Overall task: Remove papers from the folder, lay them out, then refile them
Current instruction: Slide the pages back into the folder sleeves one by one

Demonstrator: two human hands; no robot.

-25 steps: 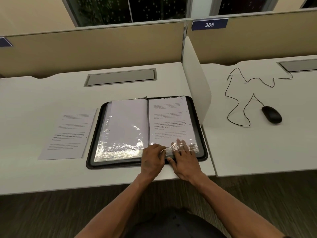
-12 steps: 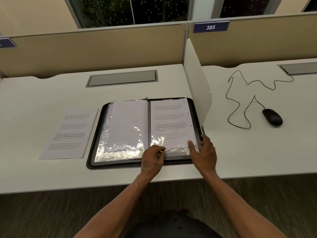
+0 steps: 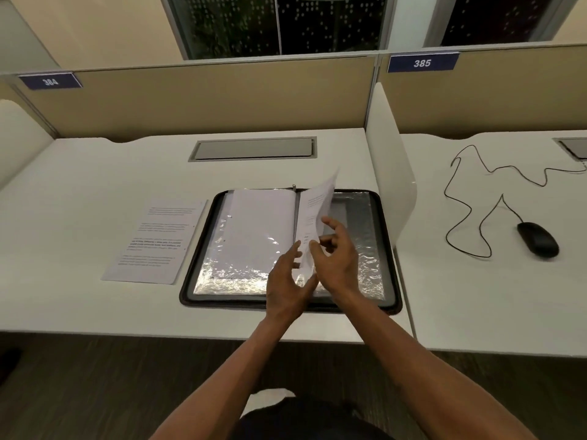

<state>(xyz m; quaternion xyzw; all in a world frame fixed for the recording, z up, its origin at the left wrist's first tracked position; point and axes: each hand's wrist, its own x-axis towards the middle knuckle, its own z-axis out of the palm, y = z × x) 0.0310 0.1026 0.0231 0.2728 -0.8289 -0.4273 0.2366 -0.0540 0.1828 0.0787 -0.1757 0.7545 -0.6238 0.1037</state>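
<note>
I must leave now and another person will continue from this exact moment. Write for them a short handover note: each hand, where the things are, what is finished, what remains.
Right hand: pinches the printed page in its sleeve, lifted upright near the spine of the folder.
Left hand: open, fingers straight beside the lower edge of that page; whether it touches cannot be told.
Folder: lies open and flat on the desk, with plastic sleeves on both sides.
Done: one loose sheet already lies on the desk, left of the folder.
Left: take out the remaining papers, lay them beside the first, then refile all of them.
</note>
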